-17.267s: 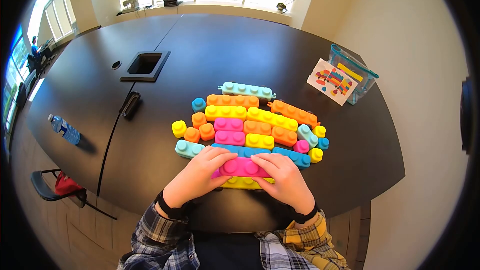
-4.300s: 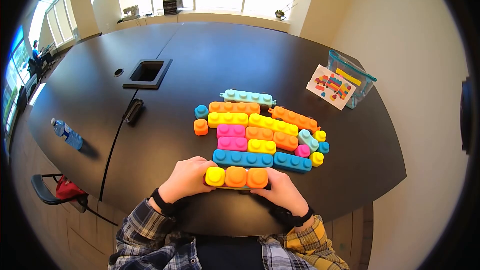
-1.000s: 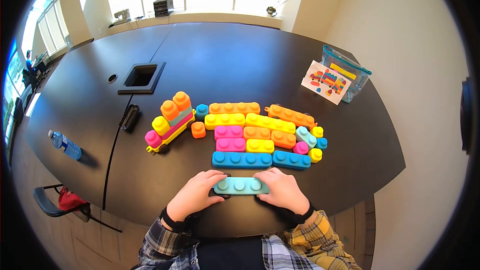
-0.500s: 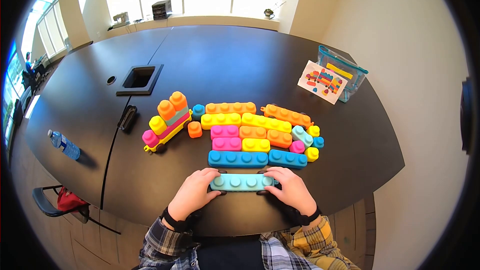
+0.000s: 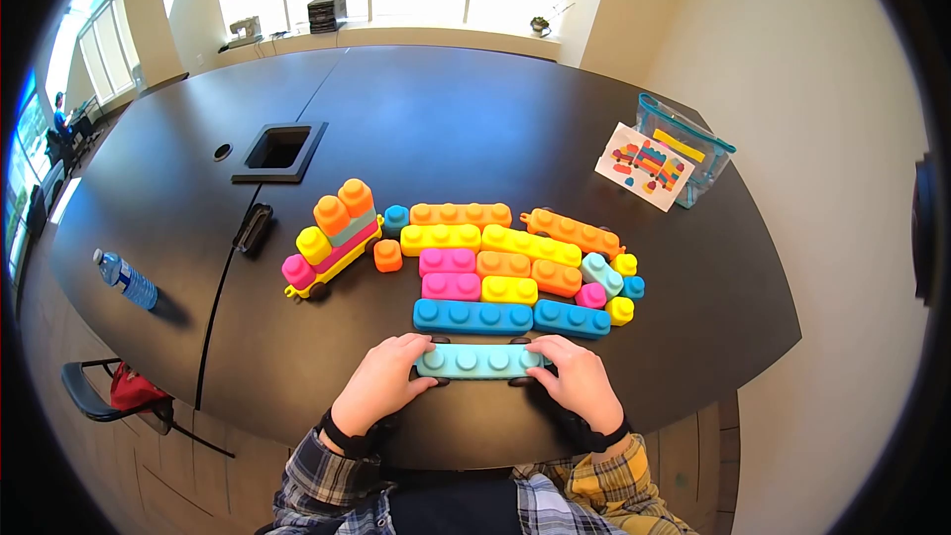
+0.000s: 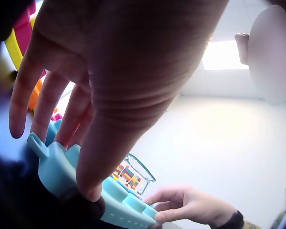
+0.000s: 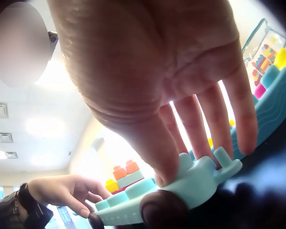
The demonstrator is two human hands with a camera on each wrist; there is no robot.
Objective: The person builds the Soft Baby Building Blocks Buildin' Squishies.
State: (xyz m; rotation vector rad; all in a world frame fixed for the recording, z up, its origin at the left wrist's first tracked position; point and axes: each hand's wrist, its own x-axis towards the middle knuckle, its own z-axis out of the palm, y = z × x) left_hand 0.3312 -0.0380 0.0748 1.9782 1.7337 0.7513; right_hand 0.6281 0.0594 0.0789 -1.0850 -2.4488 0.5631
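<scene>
In the head view, a light blue wheeled toy train base (image 5: 477,362) with a row of studs sits near the table's front edge. My left hand (image 5: 381,381) grips its left end, thumb on the near side and fingers on the far side. The right end is pinched the same way by my right hand (image 5: 582,381). Both wrist views show dark wheels (image 7: 163,209) under the base and a hitch piece (image 7: 227,164) at its end. Just beyond lie a long blue block (image 5: 473,316) and a second blue block (image 5: 572,318).
A built train car (image 5: 337,240) stands at the left. Pink, yellow and orange blocks (image 5: 509,290) lie in rows, with an orange wheeled base (image 5: 573,230) behind. A picture card (image 5: 644,166) leans on a clear pouch (image 5: 693,144). A water bottle (image 5: 126,279) stands far left.
The car with yellow and orange blocks went from my hands to the table's left. The light blue base came from the back into both hands and has since tipped level, showing its studs.
</scene>
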